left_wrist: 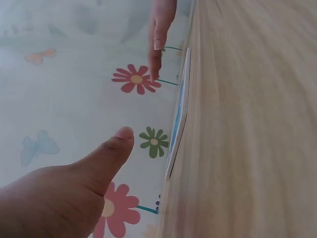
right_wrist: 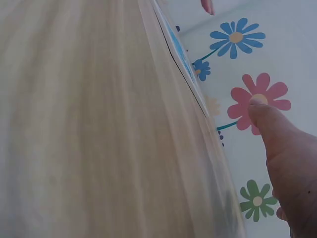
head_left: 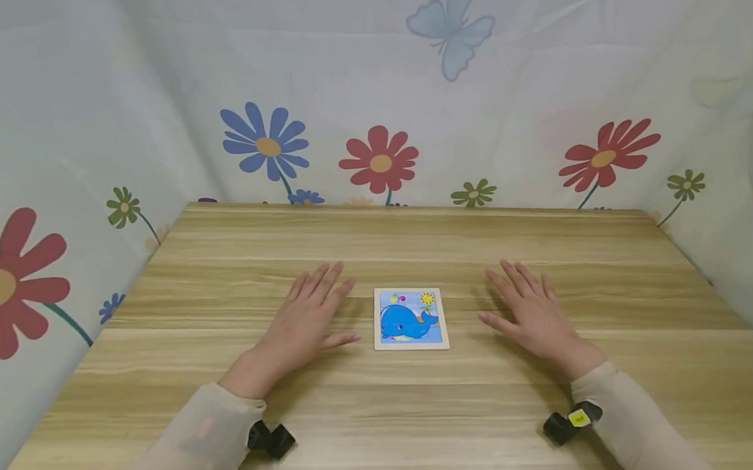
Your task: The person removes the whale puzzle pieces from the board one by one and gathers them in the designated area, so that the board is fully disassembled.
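A small square picture puzzle (head_left: 410, 318) with a pale frame lies flat on the wooden table, showing a blue whale, a yellow sun and faint lines between its pieces. To its left is my left hand (head_left: 304, 320), palm down with fingers extended and holding nothing. My right hand (head_left: 534, 313) is on the other side, its fingers likewise extended, a wider gap from the puzzle. Neither hand touches it. Seen edge-on, the puzzle (left_wrist: 179, 119) appears thin in the left wrist view, beyond the left thumb (left_wrist: 111, 156). In the right wrist view the right thumb (right_wrist: 277, 129) points forward.
The wood-grain table (head_left: 390, 423) extends around both hands. White cloth (head_left: 338, 63) printed with flowers and a butterfly hangs behind the table and along its sides. Each wrist wears a small black camera, one on the left (head_left: 271, 440) and one on the right (head_left: 563, 426).
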Motion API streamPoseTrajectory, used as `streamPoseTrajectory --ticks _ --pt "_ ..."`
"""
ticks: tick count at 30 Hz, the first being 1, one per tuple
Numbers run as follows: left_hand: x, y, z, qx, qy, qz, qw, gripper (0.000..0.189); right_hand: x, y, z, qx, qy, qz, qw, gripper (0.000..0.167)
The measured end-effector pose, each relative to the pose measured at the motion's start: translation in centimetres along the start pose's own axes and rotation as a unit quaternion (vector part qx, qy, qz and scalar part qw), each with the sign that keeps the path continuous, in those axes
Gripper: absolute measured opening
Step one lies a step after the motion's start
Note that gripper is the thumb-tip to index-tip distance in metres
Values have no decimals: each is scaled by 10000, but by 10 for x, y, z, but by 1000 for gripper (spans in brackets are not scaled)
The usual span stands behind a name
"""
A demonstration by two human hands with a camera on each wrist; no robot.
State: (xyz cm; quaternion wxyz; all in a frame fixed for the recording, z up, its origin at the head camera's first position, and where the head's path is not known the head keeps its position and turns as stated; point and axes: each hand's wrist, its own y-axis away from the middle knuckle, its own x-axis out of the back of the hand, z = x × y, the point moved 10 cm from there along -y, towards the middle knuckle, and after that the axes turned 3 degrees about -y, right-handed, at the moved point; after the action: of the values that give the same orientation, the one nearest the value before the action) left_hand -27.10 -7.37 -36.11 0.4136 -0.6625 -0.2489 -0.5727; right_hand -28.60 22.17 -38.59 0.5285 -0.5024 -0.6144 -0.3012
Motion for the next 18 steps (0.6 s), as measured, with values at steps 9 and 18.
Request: streamPoseTrajectory --ticks 9,18 --pt "12 -5 15 -235 -105 184 9995 76 4 -7 -14 150 2 -19 9999 79" --pt "18 -13 34 -512 -95 373 9979 67 9 -15 -31 430 -7 96 9990 74"
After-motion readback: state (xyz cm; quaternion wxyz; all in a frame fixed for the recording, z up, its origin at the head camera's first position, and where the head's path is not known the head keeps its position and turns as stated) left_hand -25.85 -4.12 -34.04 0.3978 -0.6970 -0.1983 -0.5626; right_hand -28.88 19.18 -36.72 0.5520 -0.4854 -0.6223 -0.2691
